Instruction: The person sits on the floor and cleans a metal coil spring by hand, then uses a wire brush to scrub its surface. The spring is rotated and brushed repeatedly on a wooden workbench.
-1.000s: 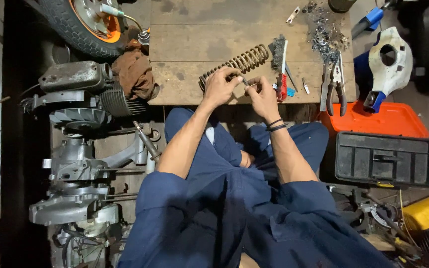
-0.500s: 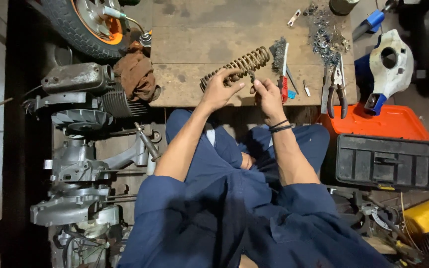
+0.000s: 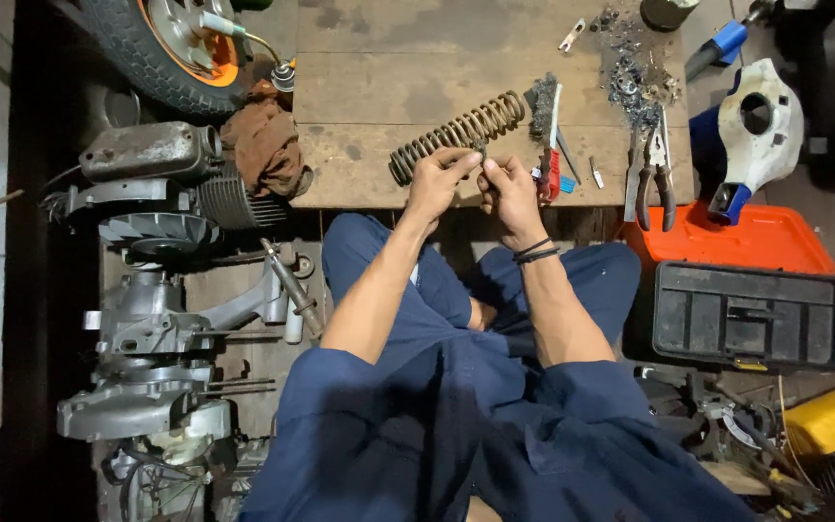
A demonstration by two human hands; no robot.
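The left hand (image 3: 434,181) and right hand (image 3: 506,187) are pinching a small part (image 3: 480,152) between fingertips, just beside the spring (image 3: 456,133) lying on the board (image 3: 369,87), fitting apparently unfinished.

— What colours are on the tabletop (image 3: 388,58)?

— Its boards are dull brown with darker stains. The coil spring (image 3: 456,130) is tan with dark gaps between the turns. The pliers (image 3: 651,174) are grey with dark handles.

— And to the side?

— The toolbox (image 3: 746,290) is orange below a black lid. The wheel (image 3: 171,48) has a black tyre and an orange rim. The rag (image 3: 265,147) is rusty brown, the engine casing (image 3: 147,319) grey.

— Clothing?

— Navy blue overalls (image 3: 475,425). The wristbands (image 3: 533,253) look black, though they're small.
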